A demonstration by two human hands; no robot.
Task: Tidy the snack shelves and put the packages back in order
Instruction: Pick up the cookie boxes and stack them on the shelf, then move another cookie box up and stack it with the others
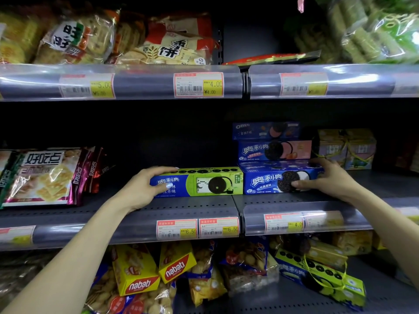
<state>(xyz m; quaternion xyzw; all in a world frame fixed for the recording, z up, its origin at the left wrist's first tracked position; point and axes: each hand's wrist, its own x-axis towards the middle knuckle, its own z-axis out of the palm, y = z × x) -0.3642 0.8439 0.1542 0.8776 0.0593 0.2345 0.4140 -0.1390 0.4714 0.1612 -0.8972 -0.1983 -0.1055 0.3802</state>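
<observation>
The left hand (pixel 145 188) gripped the left end of a long green-and-blue cardboard Oreo box (pixel 196 182), fingers curled over its top edge and thumb pressed on its front face. The right hand (pixel 326 177) clasped the right end of a dark blue cardboard Oreo box (pixel 275 179) in the same fashion, thumb on the printed cookie, fingers wrapped over the top. The two boxes lay end to end, touching, on the grey metal middle shelf (pixel 204 206) (both with their fronts turned outward).

Directly above the right-hand box sat a pink-and-blue Oreo box (pixel 275 150), and on that a darker blue Oreo box (pixel 265 130), a stack of three. Just beyond the right hand stood pale gift boxes tied with yellow ribbon (pixel 347 148). Well to the left of the left hand leaned shiny maroon cracker bags (pixel 45 175).

Below the hands, price tags (pixel 197 228) lined the shelf edge; beneath them lay yellow Nabati wafer boxes (pixel 136 270) among loose cookie bags. Above, rice cracker bags (pixel 167 48) filled the upper shelf.
</observation>
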